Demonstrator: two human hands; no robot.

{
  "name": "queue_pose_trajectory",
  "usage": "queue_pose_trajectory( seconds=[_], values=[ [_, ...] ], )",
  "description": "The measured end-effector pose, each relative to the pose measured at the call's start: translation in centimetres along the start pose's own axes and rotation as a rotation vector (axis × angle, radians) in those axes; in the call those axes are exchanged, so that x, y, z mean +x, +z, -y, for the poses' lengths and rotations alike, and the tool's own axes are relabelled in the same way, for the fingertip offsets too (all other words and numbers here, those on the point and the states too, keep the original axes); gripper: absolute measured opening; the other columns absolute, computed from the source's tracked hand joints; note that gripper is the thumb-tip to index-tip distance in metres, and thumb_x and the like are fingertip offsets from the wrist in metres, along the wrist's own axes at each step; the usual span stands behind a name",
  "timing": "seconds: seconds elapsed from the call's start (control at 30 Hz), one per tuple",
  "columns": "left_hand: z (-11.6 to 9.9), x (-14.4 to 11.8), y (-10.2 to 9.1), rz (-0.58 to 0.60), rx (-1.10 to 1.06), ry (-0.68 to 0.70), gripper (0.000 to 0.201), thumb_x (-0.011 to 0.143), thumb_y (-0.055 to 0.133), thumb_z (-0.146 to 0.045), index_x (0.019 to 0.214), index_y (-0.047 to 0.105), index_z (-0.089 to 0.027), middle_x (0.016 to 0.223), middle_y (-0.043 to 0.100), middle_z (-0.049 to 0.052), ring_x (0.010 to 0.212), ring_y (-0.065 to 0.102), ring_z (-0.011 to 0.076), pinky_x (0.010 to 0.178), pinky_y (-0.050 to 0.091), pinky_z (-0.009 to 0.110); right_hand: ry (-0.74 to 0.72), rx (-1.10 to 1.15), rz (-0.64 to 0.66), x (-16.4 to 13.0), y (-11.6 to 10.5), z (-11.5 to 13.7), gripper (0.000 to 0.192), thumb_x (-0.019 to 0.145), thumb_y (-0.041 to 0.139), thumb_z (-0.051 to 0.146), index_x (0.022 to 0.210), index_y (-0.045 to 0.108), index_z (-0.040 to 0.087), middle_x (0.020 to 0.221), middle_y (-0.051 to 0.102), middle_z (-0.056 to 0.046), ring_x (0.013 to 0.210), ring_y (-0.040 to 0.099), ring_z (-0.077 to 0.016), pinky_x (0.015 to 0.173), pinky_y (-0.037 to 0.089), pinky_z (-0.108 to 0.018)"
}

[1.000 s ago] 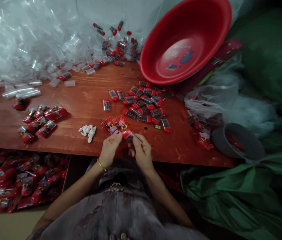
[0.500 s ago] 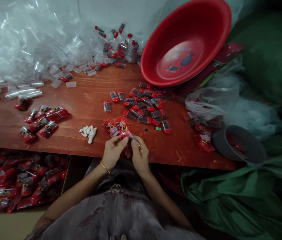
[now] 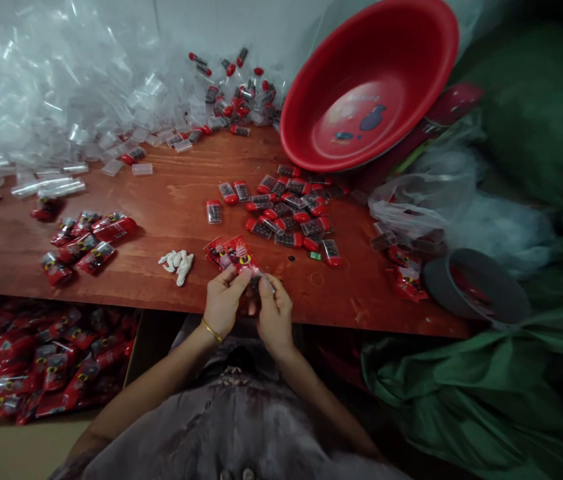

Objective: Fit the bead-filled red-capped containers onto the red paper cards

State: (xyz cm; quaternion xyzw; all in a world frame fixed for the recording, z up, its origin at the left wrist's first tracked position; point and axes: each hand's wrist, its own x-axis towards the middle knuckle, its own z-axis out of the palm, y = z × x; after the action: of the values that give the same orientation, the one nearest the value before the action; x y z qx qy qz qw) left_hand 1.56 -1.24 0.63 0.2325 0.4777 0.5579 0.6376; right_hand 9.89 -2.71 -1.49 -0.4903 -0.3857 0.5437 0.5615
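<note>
Since a second ago, your right hand has shifted leftward, closer to your left hand, and the small clear case that showed plainly there is now mostly hidden between them. Your left fingers are pinched together on the lower end of a red printed packet — its top points away from you, over the worktop. Your right fingers are closed on the case, at the packet's lower end; whether the case is inside it, you cannot tell from this view. Both hands are at the near edge of the worktop, and your left wrist wears a gold bracelet.

Just beyond your left hand lies another red printed packet, partly under the held one. Crumpled white pieces sit to its left, and farther left is a group of filled packets. Ahead and slightly right, red-capped cases lie in a loose heap, with a little green piece beside them.

Farther out, a red basin leans behind that heap — clear plastic pieces pile up at the far left, and a grey round container stands at the right edge.
</note>
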Motion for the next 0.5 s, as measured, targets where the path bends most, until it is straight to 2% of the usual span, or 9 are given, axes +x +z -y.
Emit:
queue_pose_trajectory(
  seconds=[0.17, 0.33, 0.5],
  values=[
    [0.6, -0.6, -0.1, 0.058, 0.070, 0.002, 0.038, 0.065, 0.072, -0.046, 0.085, 0.061, -0.017, 0.051, 0.052, -0.007, 0.032, 0.048, 0.0078, 0.029, 0.030, 0.018, 0.132, 0.186, -0.033, 0.1, 0.3, -0.3, 0.035, 0.077, 0.057, 0.055, 0.078, 0.051, 0.021, 0.056, 0.048, 0.008, 0.035, 0.035, -0.0038, 0.034, 0.035, -0.017],
    [0.8, -0.6, -0.1, 0.052, 0.041, 0.001, 0.049, 0.056, 0.079, -0.045, 0.092, 0.062, -0.016, 0.068, 0.064, -0.001, 0.036, 0.048, 0.0062, 0.033, 0.033, 0.019, 0.133, 0.171, -0.037, 0.4, -0.1, -0.4, 0.036, 0.076, 0.057, 0.057, 0.076, 0.049, 0.022, 0.052, 0.045, 0.009, 0.035, 0.036, -0.0044, 0.036, 0.039, -0.018],
    [-0.2, 0.9, -1.1, 0.057, -0.040, 0.036, 0.040, 0.066, 0.069, -0.053, 0.074, 0.065, -0.014, 0.057, 0.058, -0.002, 0.048, 0.050, 0.0070, 0.049, 0.041, 0.020, 0.129, 0.189, 0.052, 0.2, -0.5, 0.0, 0.033, 0.080, 0.056, 0.053, 0.080, 0.050, 0.021, 0.065, 0.055, 0.007, 0.032, 0.036, -0.0012, 0.035, 0.039, -0.017]
  ],
)
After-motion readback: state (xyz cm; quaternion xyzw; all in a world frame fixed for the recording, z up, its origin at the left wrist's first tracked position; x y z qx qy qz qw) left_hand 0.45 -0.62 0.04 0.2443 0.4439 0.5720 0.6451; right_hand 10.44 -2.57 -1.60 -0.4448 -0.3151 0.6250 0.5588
